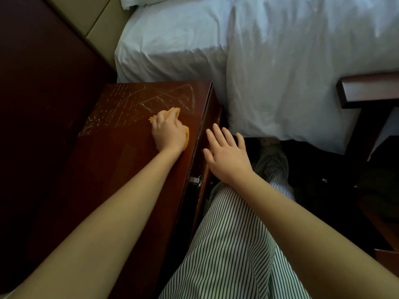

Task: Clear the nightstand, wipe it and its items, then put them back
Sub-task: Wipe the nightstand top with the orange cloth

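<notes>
Here my left hand (pixel 169 131) curls its fingers (pixel 160 119) down over the cloth (pixel 176 110), pressing it flat on the nightstand (pixel 121 152), with pale streaks just beyond the fingertips. My right hand (pixel 226 155) hangs spread and empty past the nightstand's front edge, bed (pixel 280 61) beyond it.

Dim room, soft daylight falling on the rumpled white bed linen (pixel 280 61), brightest thing here. The dark reddish wooden nightstand top (pixel 121 160) catches faint streaky sheen. Left side sinks into shadow; edges bend with wide-angle distortion.
</notes>
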Demonstrator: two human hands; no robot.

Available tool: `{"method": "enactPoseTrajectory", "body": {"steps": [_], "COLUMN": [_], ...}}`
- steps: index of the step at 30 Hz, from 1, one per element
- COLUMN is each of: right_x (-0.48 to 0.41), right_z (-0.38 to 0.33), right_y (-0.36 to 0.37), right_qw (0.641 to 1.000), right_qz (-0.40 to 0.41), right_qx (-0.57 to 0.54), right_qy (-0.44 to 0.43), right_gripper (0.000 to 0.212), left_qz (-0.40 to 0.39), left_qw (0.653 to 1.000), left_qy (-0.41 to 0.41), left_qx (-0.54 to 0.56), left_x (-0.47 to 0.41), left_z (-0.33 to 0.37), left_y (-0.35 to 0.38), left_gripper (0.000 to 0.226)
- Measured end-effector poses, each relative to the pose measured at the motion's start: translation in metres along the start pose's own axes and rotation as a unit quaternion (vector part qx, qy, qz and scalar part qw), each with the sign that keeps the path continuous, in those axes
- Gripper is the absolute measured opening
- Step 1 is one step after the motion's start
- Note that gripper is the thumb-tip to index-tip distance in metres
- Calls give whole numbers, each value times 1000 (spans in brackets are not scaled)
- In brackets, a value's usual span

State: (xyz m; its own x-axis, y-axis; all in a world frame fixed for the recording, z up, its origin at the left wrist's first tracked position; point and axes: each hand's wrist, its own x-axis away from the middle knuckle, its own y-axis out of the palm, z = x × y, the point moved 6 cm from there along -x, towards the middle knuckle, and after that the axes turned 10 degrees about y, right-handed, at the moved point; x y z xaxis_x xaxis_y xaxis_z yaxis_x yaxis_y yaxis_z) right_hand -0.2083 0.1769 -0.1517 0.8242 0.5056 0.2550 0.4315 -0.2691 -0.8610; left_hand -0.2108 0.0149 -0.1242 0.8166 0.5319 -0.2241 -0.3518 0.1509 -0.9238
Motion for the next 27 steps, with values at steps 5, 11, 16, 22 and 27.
{"method": "enactPoseTrajectory", "body": {"steps": [5, 11, 16, 22, 27], "right_x": [-2, -6, -6, -3, -3], "right_z": [3, 8, 16, 10, 10], "right_y": [3, 9, 10, 4, 2], "right_qw": [1000, 999, 998, 1000, 1000], "right_qz": [-10, -28, -46, -1, -8], "right_qx": [6, 16, 24, 24, 5], "right_qy": [5, 19, 46, 12, 7], "right_gripper": [57, 58, 58, 59, 59], "left_qz": [-82, -94, -35, -10, -78], "left_qw": [977, 976, 998, 999, 976], "left_qy": [190, 190, 57, 11, 191], "left_qx": [48, 44, 22, 31, 69], "left_x": [36, 48, 18, 4, 32], "left_z": [27, -12, -8, 27, 27], "left_y": [4, -17, -8, 9, 2], "left_gripper": [38, 38, 38, 37, 37]}}
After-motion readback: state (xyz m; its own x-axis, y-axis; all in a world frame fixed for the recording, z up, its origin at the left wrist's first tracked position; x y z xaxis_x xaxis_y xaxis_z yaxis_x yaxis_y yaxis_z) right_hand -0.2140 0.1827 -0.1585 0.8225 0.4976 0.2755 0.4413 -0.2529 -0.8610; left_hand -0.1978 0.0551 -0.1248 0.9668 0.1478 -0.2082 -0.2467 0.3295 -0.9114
